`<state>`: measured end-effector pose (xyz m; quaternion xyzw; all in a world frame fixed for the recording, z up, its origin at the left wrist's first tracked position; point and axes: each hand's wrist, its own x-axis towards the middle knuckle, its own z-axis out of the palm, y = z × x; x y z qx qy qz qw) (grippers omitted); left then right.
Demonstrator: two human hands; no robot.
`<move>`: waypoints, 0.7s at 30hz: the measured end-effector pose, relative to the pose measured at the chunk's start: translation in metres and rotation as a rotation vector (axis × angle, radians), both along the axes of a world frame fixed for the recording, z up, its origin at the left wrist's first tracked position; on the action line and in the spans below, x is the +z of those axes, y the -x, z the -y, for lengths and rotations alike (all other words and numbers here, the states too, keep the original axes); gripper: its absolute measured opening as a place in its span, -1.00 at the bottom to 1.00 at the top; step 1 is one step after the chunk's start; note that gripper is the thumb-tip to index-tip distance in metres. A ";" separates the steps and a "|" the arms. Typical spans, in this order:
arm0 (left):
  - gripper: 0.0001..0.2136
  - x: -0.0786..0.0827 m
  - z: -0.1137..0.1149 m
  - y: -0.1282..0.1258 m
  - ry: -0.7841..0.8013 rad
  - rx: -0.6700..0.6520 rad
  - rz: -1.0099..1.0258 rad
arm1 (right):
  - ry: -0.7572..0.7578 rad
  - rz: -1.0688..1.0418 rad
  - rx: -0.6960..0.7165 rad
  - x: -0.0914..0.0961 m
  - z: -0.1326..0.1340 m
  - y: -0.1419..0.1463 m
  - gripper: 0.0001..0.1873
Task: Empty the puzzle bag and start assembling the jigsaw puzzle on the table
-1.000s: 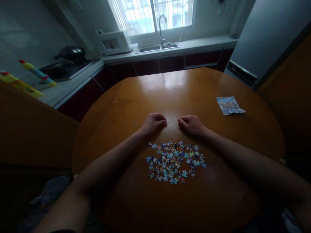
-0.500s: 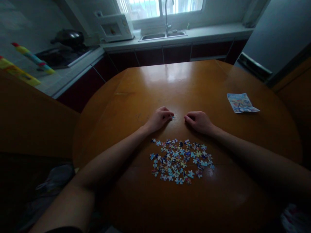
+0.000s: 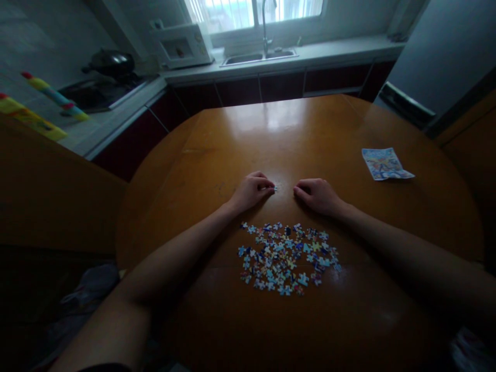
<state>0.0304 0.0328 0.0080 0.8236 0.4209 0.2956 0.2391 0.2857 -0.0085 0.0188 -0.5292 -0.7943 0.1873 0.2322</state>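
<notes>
Still-lit poorly: your left hand pinched small pale puzzle piece on round glossy wooden table; right hand curled, seemingly empty. Piece could slip, stray into scattered multicoloured puzzle pile.

Puzzle pieces are multicoloured (mainly blue, white and red), the table glossy orange-brown, the printed sheet predominantly blue.
</notes>
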 end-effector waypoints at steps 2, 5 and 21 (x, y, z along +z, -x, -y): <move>-0.89 0.000 0.001 0.000 -0.006 0.002 -0.004 | -0.005 0.001 0.001 0.000 0.000 0.000 -0.68; -0.89 0.000 0.001 0.000 -0.009 -0.012 -0.002 | -0.010 0.006 0.000 0.000 0.000 0.000 -0.68; -0.88 -0.001 -0.003 0.001 0.007 -0.039 0.015 | -0.019 -0.009 -0.001 -0.003 -0.001 0.000 -0.68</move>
